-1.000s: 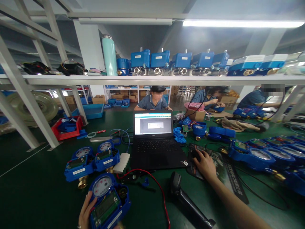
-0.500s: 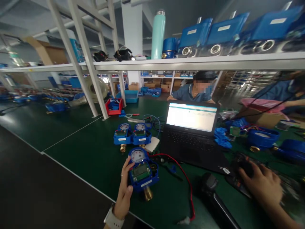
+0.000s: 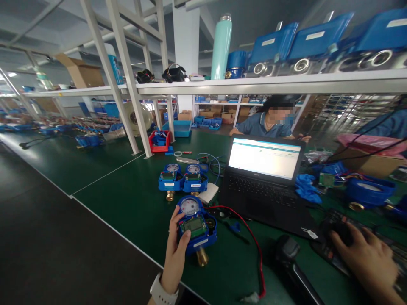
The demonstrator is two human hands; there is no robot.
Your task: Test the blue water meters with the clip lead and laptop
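My left hand (image 3: 176,250) grips the left side of a blue water meter (image 3: 195,224) with a round dial, a green display and a brass fitting, resting on the green table (image 3: 127,203). My right hand (image 3: 365,254) lies over a black mouse (image 3: 337,231) on a dark mouse pad, right of an open black laptop (image 3: 267,178) with a lit screen. Two more blue meters (image 3: 182,180) sit side by side behind the held one, next to a white box (image 3: 209,192). A red wire (image 3: 248,237) runs from the held meter toward the table's front.
A black handheld scanner (image 3: 292,264) lies between my hands. Blue meter parts (image 3: 365,190) and blue cloth (image 3: 305,188) sit right of the laptop. A shelf (image 3: 254,82) overhead carries blue meters and a teal bottle (image 3: 221,46). A person sits across the table behind the laptop.
The view swung left from one second ago, then settled. My left hand shifted its hold on the blue meter, which now rests on the table. My right hand stays on the mouse.
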